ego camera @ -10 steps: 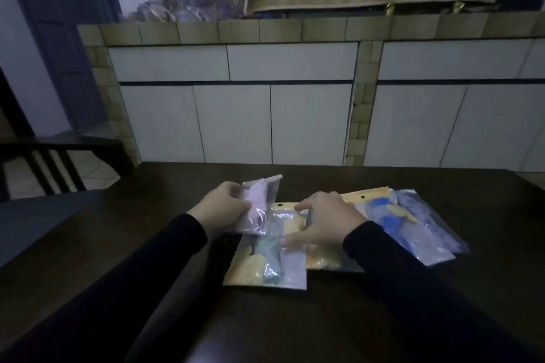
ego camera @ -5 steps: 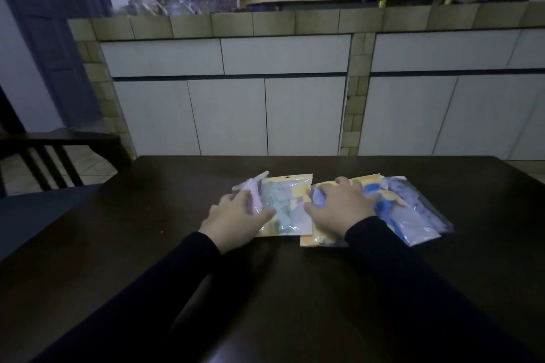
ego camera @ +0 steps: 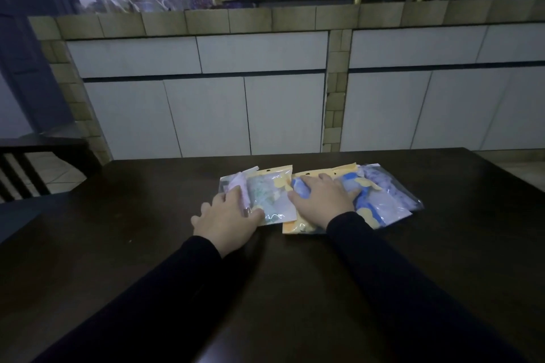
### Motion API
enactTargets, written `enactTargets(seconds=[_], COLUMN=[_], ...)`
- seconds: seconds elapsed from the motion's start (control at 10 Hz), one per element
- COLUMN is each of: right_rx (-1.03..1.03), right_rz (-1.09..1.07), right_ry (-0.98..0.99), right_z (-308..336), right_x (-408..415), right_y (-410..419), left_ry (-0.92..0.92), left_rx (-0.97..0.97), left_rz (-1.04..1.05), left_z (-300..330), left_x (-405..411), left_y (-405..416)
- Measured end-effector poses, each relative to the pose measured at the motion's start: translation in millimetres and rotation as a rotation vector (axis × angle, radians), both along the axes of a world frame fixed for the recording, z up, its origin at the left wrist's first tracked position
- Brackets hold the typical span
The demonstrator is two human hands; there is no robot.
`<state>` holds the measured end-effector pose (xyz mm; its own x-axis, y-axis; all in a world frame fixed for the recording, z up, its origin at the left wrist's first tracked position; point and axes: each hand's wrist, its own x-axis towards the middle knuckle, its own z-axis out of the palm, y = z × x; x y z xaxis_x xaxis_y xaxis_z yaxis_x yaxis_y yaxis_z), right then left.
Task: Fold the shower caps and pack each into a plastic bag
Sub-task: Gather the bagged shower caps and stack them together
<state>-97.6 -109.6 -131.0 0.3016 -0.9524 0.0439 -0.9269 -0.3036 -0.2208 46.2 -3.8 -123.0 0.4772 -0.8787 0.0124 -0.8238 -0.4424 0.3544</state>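
Since a second ago you pushed the packed bags (ego camera: 272, 200) further up the table (ego camera: 147, 209); left hand (ego camera: 225, 219) and right hand (ego camera: 323, 200) press flat, fingers straight, likely squaring the row.

Near the counter's (ego camera: 295, 289) far edge lies a row of overlapping packed bags; the left hand (ego camera: 225, 219) rests on the pink-and-green bags (ego camera: 267, 196); the right hand (ego camera: 323, 199) lies flat on the yellow-and-blue bags (ego camera: 380, 203).
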Motion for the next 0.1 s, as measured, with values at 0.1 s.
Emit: enactTargets(seconds=[0.1], right_rx=[-0.027], right_rz=[-0.004], right_ry=[-0.05], right_z=[4.5], right_x=[-2.9], right_y=[-1.8], left_ry=[0.025], left_rx=[0.008], left_rz=[-0.016], left_z=[2.8], left_x=[4.5], left_y=[-2.1])
